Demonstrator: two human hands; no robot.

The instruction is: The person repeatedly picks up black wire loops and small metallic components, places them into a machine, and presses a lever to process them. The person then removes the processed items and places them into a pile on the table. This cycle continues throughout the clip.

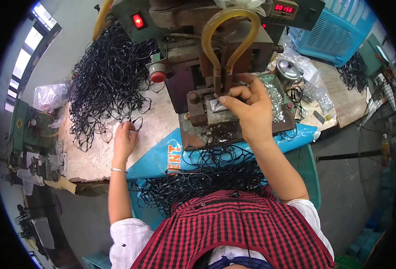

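My left hand [125,141] rests at the near edge of a big heap of thin black straps [110,67] on the worktable. Its fingers are closed on a black strap [138,122] that curls out past the fingertips. At the bench press [193,58], my right hand [255,105] is beside the metal tooling, below a looped yellowish tube [232,12]. Thumb and fingers there are bent together; what they hold, if anything, is too small to make out. A metal block [217,106] lies just left of the thumb.
Small shiny metal pieces [276,96] lie right of the tooling. A red button [157,76] sits on the press's left. More black straps [207,179] fill the space before my apron, beside a blue plastic sheet [155,157]. A blue crate [332,31] and a lidded metal pot [288,69] stand at the right.
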